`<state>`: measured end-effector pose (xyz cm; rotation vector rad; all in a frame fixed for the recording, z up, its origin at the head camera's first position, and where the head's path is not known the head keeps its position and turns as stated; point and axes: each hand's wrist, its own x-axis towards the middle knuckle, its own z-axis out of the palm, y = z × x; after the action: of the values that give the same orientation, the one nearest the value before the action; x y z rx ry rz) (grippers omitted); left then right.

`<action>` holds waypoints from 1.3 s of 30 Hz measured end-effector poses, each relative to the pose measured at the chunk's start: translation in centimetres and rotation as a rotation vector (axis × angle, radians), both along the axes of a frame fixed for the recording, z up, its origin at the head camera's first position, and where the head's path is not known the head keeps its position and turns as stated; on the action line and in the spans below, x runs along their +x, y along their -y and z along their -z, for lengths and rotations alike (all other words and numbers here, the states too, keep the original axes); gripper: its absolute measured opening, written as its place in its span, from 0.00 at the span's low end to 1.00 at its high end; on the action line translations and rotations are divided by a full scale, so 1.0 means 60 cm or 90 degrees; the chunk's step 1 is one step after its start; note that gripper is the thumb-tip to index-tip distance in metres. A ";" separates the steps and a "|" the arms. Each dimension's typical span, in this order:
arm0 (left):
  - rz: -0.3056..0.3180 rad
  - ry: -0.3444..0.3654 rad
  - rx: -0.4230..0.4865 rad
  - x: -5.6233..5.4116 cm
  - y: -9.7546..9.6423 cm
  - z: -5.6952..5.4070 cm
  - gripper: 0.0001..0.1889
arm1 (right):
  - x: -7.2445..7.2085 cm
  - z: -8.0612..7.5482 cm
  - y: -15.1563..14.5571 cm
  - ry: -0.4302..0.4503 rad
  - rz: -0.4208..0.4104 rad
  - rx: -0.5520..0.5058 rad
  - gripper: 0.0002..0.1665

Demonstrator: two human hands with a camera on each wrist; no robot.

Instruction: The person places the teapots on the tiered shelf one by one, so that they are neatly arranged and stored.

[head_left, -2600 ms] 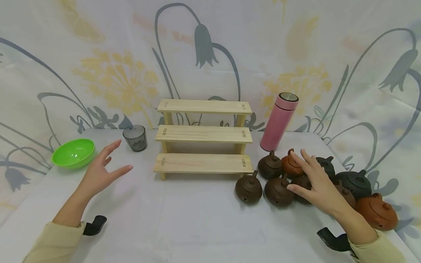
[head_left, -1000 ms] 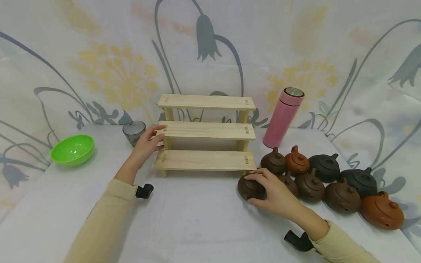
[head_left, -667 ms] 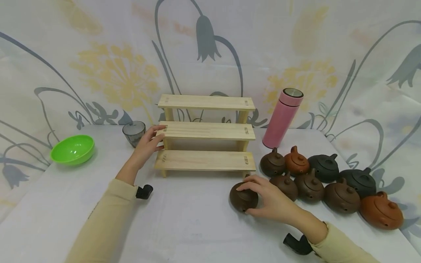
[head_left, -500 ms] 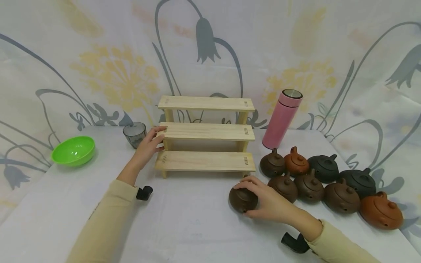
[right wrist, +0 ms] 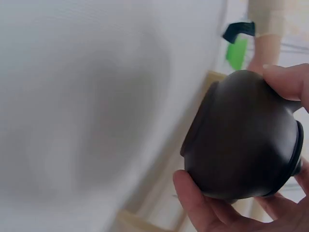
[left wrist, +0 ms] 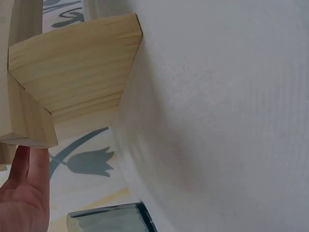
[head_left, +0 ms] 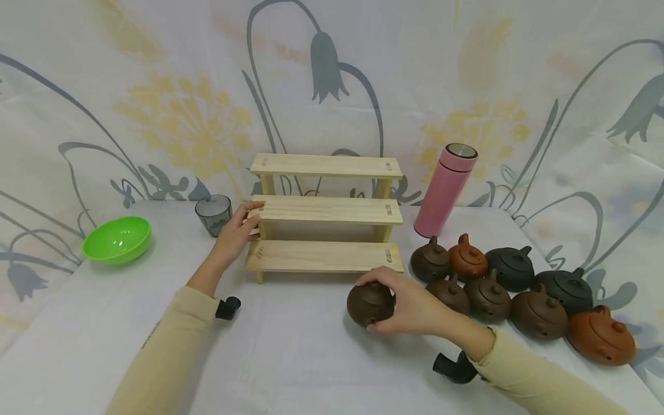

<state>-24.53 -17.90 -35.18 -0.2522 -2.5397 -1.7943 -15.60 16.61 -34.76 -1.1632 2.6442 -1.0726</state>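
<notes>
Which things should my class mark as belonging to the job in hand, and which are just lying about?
In the job: the dark brown teapot in the right hand; the wooden stand the left hand touches; probably the other teapots.

Apparently just lying about: the green bowl; the grey glass; the pink flask.

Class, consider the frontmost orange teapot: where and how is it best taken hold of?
The orange teapot is probably best held round its bulging body, below the lid, coming from above on the near side. The lid looks separate and might lift off. A brown teapot crowds the pot's left and a black teapot sits behind-left, while the near side is open.
</notes>
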 end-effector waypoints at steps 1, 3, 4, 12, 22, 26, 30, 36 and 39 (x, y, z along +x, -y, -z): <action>-0.001 0.001 -0.004 0.000 0.001 0.000 0.24 | -0.006 -0.008 0.005 -0.007 -0.010 -0.009 0.37; 0.000 0.001 -0.018 -0.005 0.005 0.006 0.24 | -0.018 -0.026 0.016 -0.028 -0.022 -0.019 0.37; 0.003 0.002 -0.025 -0.005 0.006 0.006 0.25 | -0.024 -0.035 0.021 -0.038 -0.027 -0.028 0.37; 0.041 0.009 -0.026 -0.001 0.019 0.008 0.26 | -0.081 -0.095 0.057 -0.061 -0.036 -0.063 0.36; 0.039 0.008 -0.025 -0.011 0.020 0.020 0.28 | -0.157 -0.143 0.092 -0.146 -0.008 -0.079 0.36; 0.040 0.005 -0.032 -0.012 0.022 0.021 0.28 | -0.181 -0.156 0.110 -0.153 0.000 -0.095 0.36; 0.048 0.000 -0.032 -0.012 0.023 0.018 0.28 | -0.206 -0.167 0.127 -0.162 0.008 -0.090 0.37; 0.054 0.007 -0.017 -0.015 0.024 0.012 0.28 | -0.243 -0.180 0.153 -0.136 0.017 -0.065 0.36; 0.054 0.010 -0.008 -0.017 0.025 0.010 0.28 | -0.256 -0.183 0.167 -0.105 0.023 -0.065 0.36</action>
<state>-25.54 -19.38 -35.79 -0.3539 -2.5895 -1.8161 -30.97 6.59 -23.77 -1.2812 2.7723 -1.1795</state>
